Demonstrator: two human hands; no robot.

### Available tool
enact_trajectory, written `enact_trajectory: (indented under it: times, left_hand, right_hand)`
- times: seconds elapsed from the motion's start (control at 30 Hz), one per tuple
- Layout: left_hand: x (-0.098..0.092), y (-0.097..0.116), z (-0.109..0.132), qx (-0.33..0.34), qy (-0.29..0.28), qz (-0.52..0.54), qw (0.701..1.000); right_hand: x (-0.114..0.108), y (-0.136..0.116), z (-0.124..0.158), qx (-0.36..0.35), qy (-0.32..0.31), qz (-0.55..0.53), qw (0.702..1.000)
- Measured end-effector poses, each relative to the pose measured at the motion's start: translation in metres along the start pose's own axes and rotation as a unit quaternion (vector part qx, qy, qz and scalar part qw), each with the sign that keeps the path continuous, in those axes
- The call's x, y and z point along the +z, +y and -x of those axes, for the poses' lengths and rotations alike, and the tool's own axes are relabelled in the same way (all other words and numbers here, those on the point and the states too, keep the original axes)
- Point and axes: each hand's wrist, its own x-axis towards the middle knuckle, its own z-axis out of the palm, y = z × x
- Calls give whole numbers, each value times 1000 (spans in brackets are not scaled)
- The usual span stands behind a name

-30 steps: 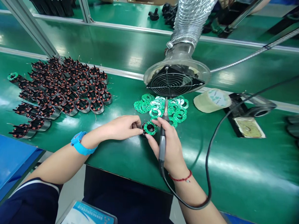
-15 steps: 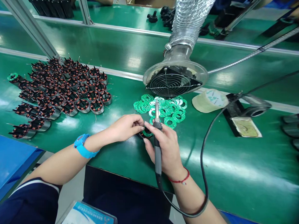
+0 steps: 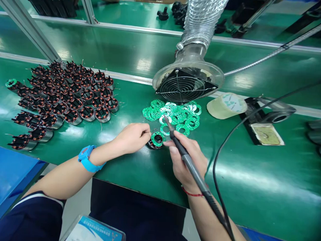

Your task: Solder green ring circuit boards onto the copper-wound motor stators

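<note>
A motor stator (image 3: 154,146) sits on the green bench with a green ring-shaped circuit board (image 3: 155,142) on its top. My left hand (image 3: 133,137) is closed at the stator's left edge, thumb and forefinger pinched against it; the fingertips are partly hidden. On the other side, my right hand (image 3: 189,160) grips a soldering iron (image 3: 187,158) like a pen. The iron's tip points up and left, above the loose ring boards (image 3: 176,115) behind the stator. One fingertip of my right hand reaches close to the board's right edge.
Many wound stators (image 3: 69,96) stand in rows at the left. A fume extractor fan (image 3: 181,86) hangs over the boards. To the right are a tape roll (image 3: 225,106) and a soldering iron stand (image 3: 257,120) with a sponge (image 3: 266,134). The iron's black cable (image 3: 216,178) loops beside my right arm.
My right hand has moved slightly right and away from the stator, tilting the soldering iron from upright to slanted. The ring board on the stator is now more exposed. My left hand stays nearly in place.
</note>
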Motion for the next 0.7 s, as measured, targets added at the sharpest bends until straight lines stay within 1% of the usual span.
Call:
enact_trajectory:
  times: [0.17,0.3,0.47,0.6,0.7]
  left_hand:
    - [4,4,1,-25,17,-15,999]
    - [6,2,2,-29,21,-2,999]
    - [8,2,2,-23,27,6,999]
    - [9,2,2,-27,29,3,999]
    - [10,3,2,-26,32,-8,999]
  right_hand:
    - [-5,7,9,24,50,-86,995]
    - [-6,9,12,15,60,-127,990]
    - [-6,7,11,26,51,-130,990]
    - [-8,7,11,11,52,-120,991]
    - [-9,9,14,5,39,-97,995]
